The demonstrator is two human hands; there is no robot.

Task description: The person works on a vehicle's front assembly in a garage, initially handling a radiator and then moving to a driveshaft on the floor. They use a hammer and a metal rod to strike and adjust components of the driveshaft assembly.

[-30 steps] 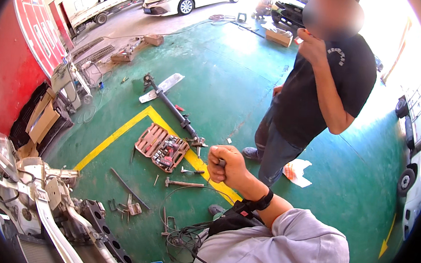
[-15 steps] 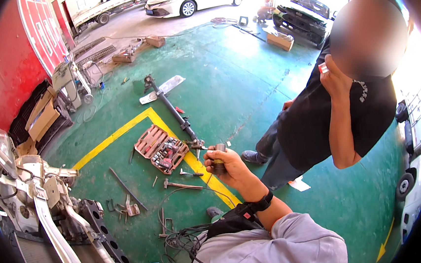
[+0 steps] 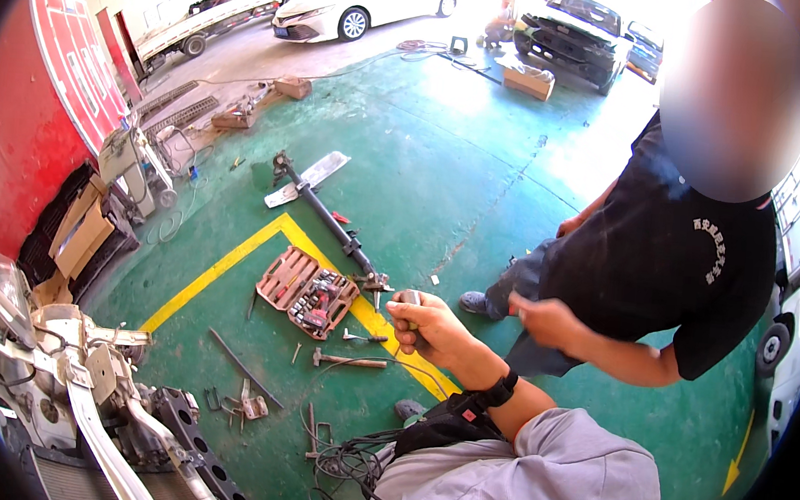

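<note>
My right hand is closed around a short metal cylinder. Only the cylinder's grey end shows above my fingers; the rest is hidden in the grip. A dark watch is on that wrist. Below and to the left of the hand, on the green floor, lie a ratchet and a hammer. An open brown socket case with tools in it sits just left of the hand. Beyond it stretches a long dark shaft-like car part. My left hand is out of the picture.
A co-worker in a black shirt stands close on the right. Stripped car front parts fill the lower left. Coiled cable lies near my legs. A dark bar rests on the floor. Cars stand at the back.
My right hand has turned, so less of the cylinder shows. The co-worker's raised hand has come down from the face, and the co-worker has shifted right and nearer.
</note>
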